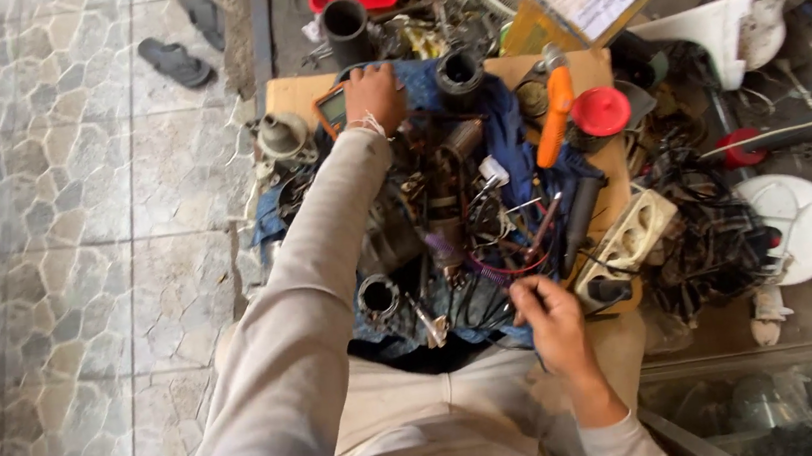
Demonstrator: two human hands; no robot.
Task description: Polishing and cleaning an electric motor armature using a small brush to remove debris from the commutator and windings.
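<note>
Meter [332, 108] lay at board's [289, 93] far left corner under left hand [374, 96]; screwdriver [555, 112] and round lid [601, 111] toward far right; socket strip [629, 240] at right edge, beside right hand [547, 311]

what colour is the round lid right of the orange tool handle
Red; the round lid shows best in the head view, beside the orange tool handle.

One cam only, head-worn, looking nearly straight down from above the person's chest. Faces fwd over a cluttered counter [296, 94], mid-range: both arms fit in frame w/ room to spare. Tiled floor [56, 245] fills left third, parts pile on the ground runs along right edge. No 2nd view to overlap.
</note>
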